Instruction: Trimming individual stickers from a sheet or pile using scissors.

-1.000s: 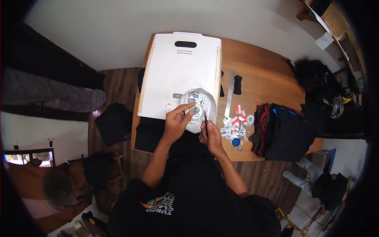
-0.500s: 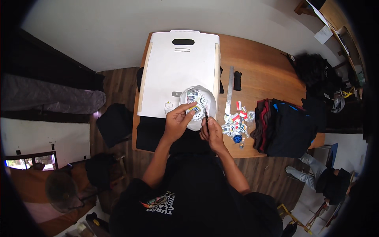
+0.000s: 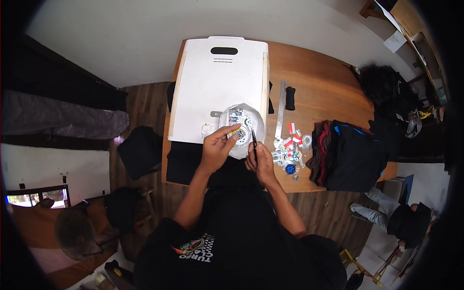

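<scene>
Since half a second ago, the dark tool (image 3: 254, 145) has tipped up a little, and its point now sits higher beside the round print (image 3: 245, 137), so the work seems to be moving along that edge. Nearest is a soft black shirt (image 3: 251, 227). Past it, the right hand (image 3: 261, 161) has its fingers wrapped tight around the tool, which is thin and looks like scissors; I cannot tell if its blades are apart. The left hand (image 3: 215, 150) pinches the sheet (image 3: 249, 121) between thumb and finger and has hardly moved. That sheet, pale, thin and a bit shiny with a bent rim, is held up in front of the white box (image 3: 217, 82). To the right, small bits (image 3: 290, 154), some red and white, lie in a loose heap on the smooth brown table (image 3: 319, 92). By them is a dark, floppy pile of clothes (image 3: 357, 157). Farther off are a flat, straight metal ruler (image 3: 280, 113), a fuzzy black roll (image 3: 290, 98) and a plain pale wall (image 3: 154, 48).
</scene>
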Demonstrator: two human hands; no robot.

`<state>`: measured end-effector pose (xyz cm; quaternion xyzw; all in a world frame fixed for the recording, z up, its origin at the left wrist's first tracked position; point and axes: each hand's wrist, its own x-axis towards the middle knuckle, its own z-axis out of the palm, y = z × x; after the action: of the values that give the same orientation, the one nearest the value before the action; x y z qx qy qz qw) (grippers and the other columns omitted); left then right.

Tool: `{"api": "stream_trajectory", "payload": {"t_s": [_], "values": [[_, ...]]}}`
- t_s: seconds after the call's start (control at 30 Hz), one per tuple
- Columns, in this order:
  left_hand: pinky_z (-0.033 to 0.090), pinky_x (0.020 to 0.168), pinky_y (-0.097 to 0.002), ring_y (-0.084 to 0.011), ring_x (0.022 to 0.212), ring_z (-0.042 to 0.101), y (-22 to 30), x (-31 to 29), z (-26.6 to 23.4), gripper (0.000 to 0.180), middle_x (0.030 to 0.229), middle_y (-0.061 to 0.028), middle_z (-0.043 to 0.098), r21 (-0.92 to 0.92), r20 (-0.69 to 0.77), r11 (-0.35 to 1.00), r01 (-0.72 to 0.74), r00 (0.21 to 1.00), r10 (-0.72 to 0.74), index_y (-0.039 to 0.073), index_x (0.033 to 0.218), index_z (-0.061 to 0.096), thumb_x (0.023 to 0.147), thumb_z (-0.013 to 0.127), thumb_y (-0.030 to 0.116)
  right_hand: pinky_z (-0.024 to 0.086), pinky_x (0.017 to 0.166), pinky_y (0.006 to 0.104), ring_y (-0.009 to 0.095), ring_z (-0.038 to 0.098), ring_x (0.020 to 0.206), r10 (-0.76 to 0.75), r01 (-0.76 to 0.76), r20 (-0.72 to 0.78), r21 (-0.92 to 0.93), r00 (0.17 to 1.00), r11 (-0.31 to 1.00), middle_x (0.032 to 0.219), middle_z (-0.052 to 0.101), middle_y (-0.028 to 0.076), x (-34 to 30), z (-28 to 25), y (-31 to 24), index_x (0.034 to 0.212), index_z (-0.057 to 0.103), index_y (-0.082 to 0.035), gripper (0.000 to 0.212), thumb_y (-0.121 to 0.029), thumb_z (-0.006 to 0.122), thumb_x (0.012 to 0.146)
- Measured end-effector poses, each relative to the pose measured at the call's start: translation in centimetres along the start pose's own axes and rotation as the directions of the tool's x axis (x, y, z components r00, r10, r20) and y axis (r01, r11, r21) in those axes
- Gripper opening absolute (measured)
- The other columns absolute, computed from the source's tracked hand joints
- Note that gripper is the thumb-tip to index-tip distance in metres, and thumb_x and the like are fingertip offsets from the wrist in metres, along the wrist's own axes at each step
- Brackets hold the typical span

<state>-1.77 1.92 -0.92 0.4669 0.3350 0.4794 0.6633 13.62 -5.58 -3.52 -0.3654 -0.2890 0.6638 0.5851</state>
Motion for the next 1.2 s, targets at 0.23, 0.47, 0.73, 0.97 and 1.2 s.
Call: {"api": "stream_trajectory", "payload": {"t_s": [0.23,0.47,0.73,0.97,1.2], "values": [[0.052,0.094,-0.0257,-0.0154,0.108,0.063,-0.11,0.01,-0.15,0.032,0.12,-0.0151,0.065,0.006,0.011,1.0,-0.014,1.0,0.014,-0.01,0.127,0.06,0.096,0.061,-0.005,0.024,0.045,0.0235,0.005,0.026,0.044,0.012,-0.011,0.014,-0.011,1.0,1.0,0.056,0.031,-0.005,-0.04,0.05,0.18,0.099,0.05,-0.005,0.038,-0.039,0.036,0.11],[0.052,0.093,-0.0256,-0.0154,0.108,0.063,0.15,0.02,0.04,0.032,0.119,-0.0151,0.065,0.006,0.015,1.0,-0.006,1.0,0.006,-0.011,0.128,0.059,0.096,0.06,-0.005,0.023,0.045,0.0239,0.006,0.025,0.044,0.013,-0.013,0.007,-0.027,1.0,1.0,0.056,0.031,-0.005,0.0,0.17,0.09,0.098,0.049,-0.005,0.038,-0.039,0.035,0.11],[0.052,0.093,-0.0257,-0.0156,0.108,0.063,0.01,0.06,0.07,0.033,0.119,-0.0153,0.065,-0.008,0.02,1.0,-0.007,1.0,0.007,-0.011,0.128,0.059,0.096,0.061,-0.005,0.023,0.045,0.0238,0.006,0.025,0.044,0.0,0.0,-0.005,-0.005,1.0,1.0,0.056,0.031,-0.005,-0.08,0.29,0.19,0.098,0.049,-0.005,0.038,-0.038,0.035,0.11],[0.053,0.094,-0.026,-0.0155,0.108,0.064,-0.05,-0.01,-0.02,0.033,0.119,-0.0155,0.065,-0.004,0.019,1.0,-0.004,1.0,0.004,-0.01,0.128,0.059,0.096,0.061,-0.004,0.024,0.046,0.0239,0.006,0.026,0.045,0.008,-0.008,-0.006,-0.014,1.0,1.0,0.056,0.031,-0.005,-0.06,0.41,0.01,0.098,0.049,-0.005,0.038,-0.038,0.035,0.11],[0.053,0.094,-0.0264,-0.0156,0.108,0.064,0.05,-0.02,0.03,0.033,0.12,-0.0155,0.065,-0.002,0.02,1.0,0.005,1.0,-0.005,-0.01,0.128,0.059,0.096,0.061,-0.004,0.023,0.046,0.024,0.005,0.025,0.045,0.013,-0.013,-0.011,-0.014,1.0,1.0,0.056,0.031,-0.006,-0.07,0.36,0.13,0.097,0.049,-0.006,0.036,-0.038,0.036,0.11]]}}
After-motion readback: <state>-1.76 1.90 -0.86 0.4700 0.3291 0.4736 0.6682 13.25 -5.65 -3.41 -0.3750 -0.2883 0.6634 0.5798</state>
